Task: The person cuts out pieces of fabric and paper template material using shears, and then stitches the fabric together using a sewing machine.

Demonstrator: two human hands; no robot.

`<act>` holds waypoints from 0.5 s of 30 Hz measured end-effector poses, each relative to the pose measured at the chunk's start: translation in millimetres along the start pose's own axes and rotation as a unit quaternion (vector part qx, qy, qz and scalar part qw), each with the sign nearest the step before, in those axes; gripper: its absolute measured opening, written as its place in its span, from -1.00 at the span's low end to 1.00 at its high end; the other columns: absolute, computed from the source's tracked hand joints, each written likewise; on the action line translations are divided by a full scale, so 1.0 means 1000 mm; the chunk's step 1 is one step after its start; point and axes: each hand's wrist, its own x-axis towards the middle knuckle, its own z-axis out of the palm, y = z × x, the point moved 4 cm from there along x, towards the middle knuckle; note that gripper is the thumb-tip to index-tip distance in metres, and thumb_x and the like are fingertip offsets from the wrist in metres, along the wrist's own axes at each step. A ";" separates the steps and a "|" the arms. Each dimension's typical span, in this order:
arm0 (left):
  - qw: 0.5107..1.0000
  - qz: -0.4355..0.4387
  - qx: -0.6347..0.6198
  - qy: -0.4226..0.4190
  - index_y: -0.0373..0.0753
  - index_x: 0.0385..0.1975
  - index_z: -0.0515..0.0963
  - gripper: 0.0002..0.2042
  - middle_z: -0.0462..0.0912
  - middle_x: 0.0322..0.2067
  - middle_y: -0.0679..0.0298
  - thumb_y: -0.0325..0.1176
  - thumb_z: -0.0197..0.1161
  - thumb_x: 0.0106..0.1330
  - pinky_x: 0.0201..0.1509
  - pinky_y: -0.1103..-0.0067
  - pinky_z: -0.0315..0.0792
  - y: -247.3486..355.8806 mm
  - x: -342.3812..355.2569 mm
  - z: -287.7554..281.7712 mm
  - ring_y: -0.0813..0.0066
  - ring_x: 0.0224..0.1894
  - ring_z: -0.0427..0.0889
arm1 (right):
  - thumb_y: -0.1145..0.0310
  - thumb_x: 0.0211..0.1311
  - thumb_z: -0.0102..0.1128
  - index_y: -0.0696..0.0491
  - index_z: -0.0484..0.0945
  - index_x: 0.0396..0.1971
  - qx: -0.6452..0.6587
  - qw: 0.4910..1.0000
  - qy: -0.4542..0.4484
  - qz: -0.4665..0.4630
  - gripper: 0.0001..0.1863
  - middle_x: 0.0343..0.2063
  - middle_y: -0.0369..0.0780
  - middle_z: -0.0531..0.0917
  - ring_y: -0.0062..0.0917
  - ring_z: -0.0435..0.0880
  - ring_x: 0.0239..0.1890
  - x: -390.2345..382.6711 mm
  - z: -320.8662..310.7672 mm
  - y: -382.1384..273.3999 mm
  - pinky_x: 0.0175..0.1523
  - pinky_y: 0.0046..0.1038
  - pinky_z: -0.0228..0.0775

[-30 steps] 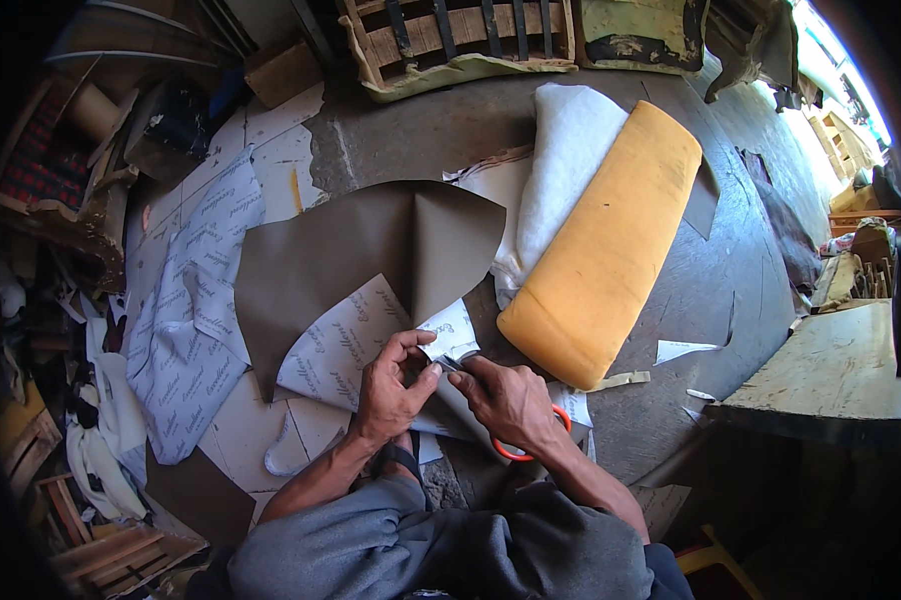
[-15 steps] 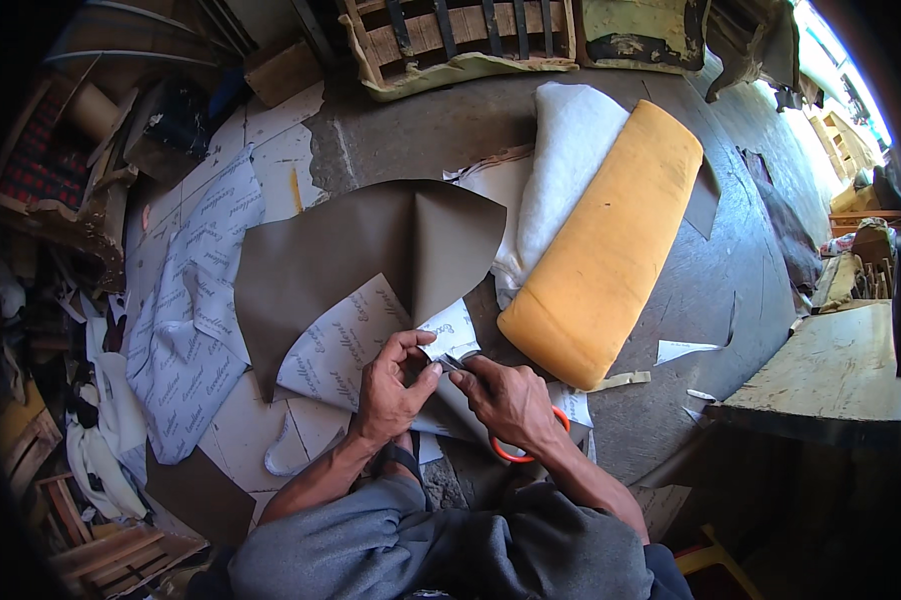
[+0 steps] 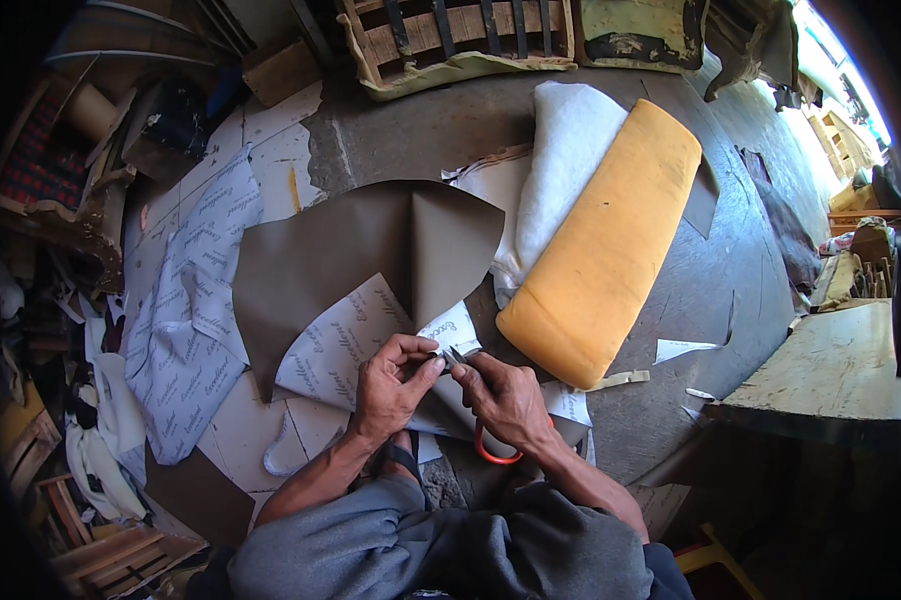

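Apparently snipping, in the head view, at an edge of the brown sheet point(image 3: 321, 245), spread over the floor point(image 3: 686, 300) straight ahead, with its near part turned up to show a pale printed backing point(image 3: 336, 350). Pinching a small bit of that turned-up edge between left-hand point(image 3: 396, 388) thumb and forefinger; gripping red-handled scissors point(image 3: 493, 458) in curled fingers of the right hand point(image 3: 506, 400), with blades right beside the left fingertips (can't tell the depth of any cut, at this angle). Touching neither the orange foam block point(image 3: 606, 245) nor the white wadding point(image 3: 571, 150), both toward the sheet's right. Calling next, most likely, for a steady pinch, a short squeeze of the blades, and left fingertips kept clear.
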 end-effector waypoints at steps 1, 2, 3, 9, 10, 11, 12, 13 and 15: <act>1.000 0.000 -0.001 0.000 -0.38 0.01 0.53 -0.74 0.69 -0.17 0.24 -0.53 0.34 0.37 0.02 0.67 0.55 -0.001 0.000 0.001 0.62 -0.10 0.66 | 0.09 0.49 0.15 0.19 0.63 -0.26 0.027 0.999 -0.002 0.016 -0.61 -0.66 -0.18 0.64 -0.49 0.69 -0.58 -0.001 0.001 0.001 -0.40 -0.39 0.48; 1.000 0.003 0.013 0.001 -0.38 -0.02 0.55 -0.77 0.70 -0.18 0.24 -0.54 0.34 0.37 0.01 0.67 0.56 -0.002 0.000 0.001 0.62 -0.12 0.67 | 0.09 0.49 0.15 0.20 0.63 -0.27 0.057 0.998 -0.006 0.032 -0.60 -0.65 -0.19 0.64 -0.54 0.68 -0.56 -0.001 0.003 0.003 -0.40 -0.41 0.48; 1.000 0.006 0.028 0.002 -0.38 -0.04 0.56 -0.79 0.71 -0.20 0.24 -0.55 0.33 0.37 -0.01 0.67 0.56 -0.003 -0.001 0.001 0.62 -0.13 0.68 | 0.09 0.49 0.15 0.20 0.63 -0.27 0.057 0.998 -0.007 0.032 -0.60 -0.65 -0.19 0.64 -0.54 0.68 -0.56 -0.001 0.004 0.005 -0.40 -0.41 0.48; 1.000 0.010 0.008 0.004 -0.36 -0.09 0.60 -0.82 0.74 -0.22 0.24 -0.51 0.36 0.36 -0.03 0.64 0.57 0.005 0.001 0.009 0.61 -0.14 0.70 | 0.04 0.49 0.17 0.16 0.61 -0.24 0.261 0.960 -0.040 0.098 -0.59 -0.59 -0.31 0.60 -0.65 0.59 -0.55 -0.003 0.013 0.014 -0.42 -0.50 0.44; 1.000 0.010 0.007 0.004 -0.36 -0.09 0.60 -0.82 0.74 -0.22 0.24 -0.51 0.36 0.36 -0.03 0.64 0.57 0.008 0.001 0.010 0.61 -0.14 0.70 | 0.04 0.49 0.17 0.14 0.60 -0.25 0.302 0.946 -0.047 0.110 -0.60 -0.59 -0.31 0.60 -0.64 0.58 -0.56 -0.004 0.012 0.014 -0.43 -0.51 0.44; 0.994 0.022 0.104 0.005 -0.34 -0.11 0.61 -0.83 0.75 -0.25 0.24 -0.50 0.37 0.35 -0.04 0.62 0.57 0.015 0.001 0.010 0.60 -0.15 0.71 | 0.04 0.49 0.17 0.12 0.59 -0.27 0.343 0.930 -0.057 0.119 -0.61 -0.59 -0.31 0.59 -0.62 0.58 -0.57 -0.005 0.010 0.010 -0.44 -0.52 0.44; 0.979 0.032 0.201 0.006 -0.32 -0.13 0.63 -0.84 0.76 -0.28 0.24 -0.49 0.38 0.33 -0.05 0.60 0.57 0.019 0.001 0.011 0.59 -0.16 0.72 | 0.06 0.50 0.15 0.11 0.57 -0.30 0.388 0.915 -0.003 0.113 -0.62 -0.59 -0.31 0.59 -0.61 0.59 -0.58 -0.005 -0.001 0.006 -0.44 -0.52 0.45; 0.964 0.023 0.264 -0.019 -0.35 -0.17 0.63 -0.85 0.74 -0.28 0.28 -0.55 0.39 0.32 0.01 0.65 0.54 0.010 -0.003 0.006 0.64 -0.16 0.65 | 0.07 0.51 0.13 0.10 0.55 -0.33 0.430 0.895 0.052 0.106 -0.63 -0.60 -0.30 0.59 -0.59 0.59 -0.59 -0.006 -0.015 0.002 -0.44 -0.53 0.46; 0.971 -0.041 0.232 -0.027 -0.34 -0.11 0.60 -0.83 0.70 -0.24 0.28 -0.57 0.36 0.33 0.04 0.65 0.52 -0.021 -0.010 -0.004 0.64 -0.13 0.64 | 0.11 0.56 0.04 0.08 0.55 -0.26 0.441 0.887 0.136 -0.010 -0.67 -0.57 -0.29 0.58 -0.63 0.58 -0.52 -0.006 -0.066 -0.013 -0.36 -0.59 0.44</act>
